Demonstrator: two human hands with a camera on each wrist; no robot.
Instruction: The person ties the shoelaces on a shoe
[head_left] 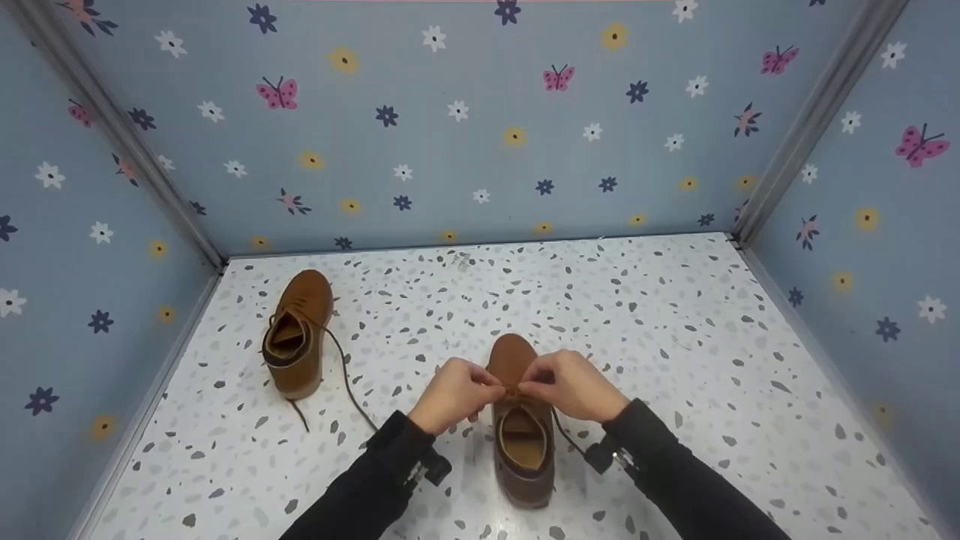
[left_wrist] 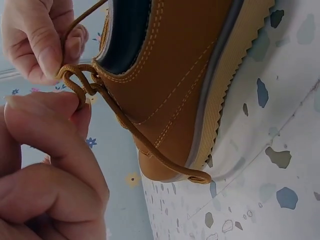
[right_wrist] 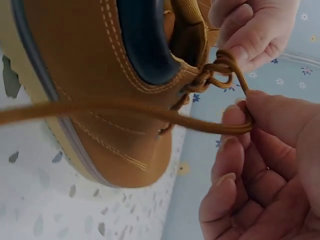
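A brown lace-up shoe (head_left: 526, 487) stands on the speckled surface in front of me, toe pointing away. Both hands meet over its lacing. My left hand (head_left: 459, 394) pinches a loop of the brown shoelace (left_wrist: 80, 82) between thumb and finger, just off the top eyelets. Opposite it, my right hand (head_left: 574, 384) holds another part of the lace between thumb and fingers, and a long strand (right_wrist: 125, 107) trails away from that grip. The lace crosses itself in a loose knot at the shoe's tongue. A lace end (left_wrist: 197, 176) hangs down along the shoe's side.
A second brown shoe (head_left: 306, 367) stands to the left with its laces loose, one lace (head_left: 346, 375) trailing over the surface. Blue flower-patterned panels (head_left: 480, 150) wall in the back and both sides. Small devices are strapped to both wrists.
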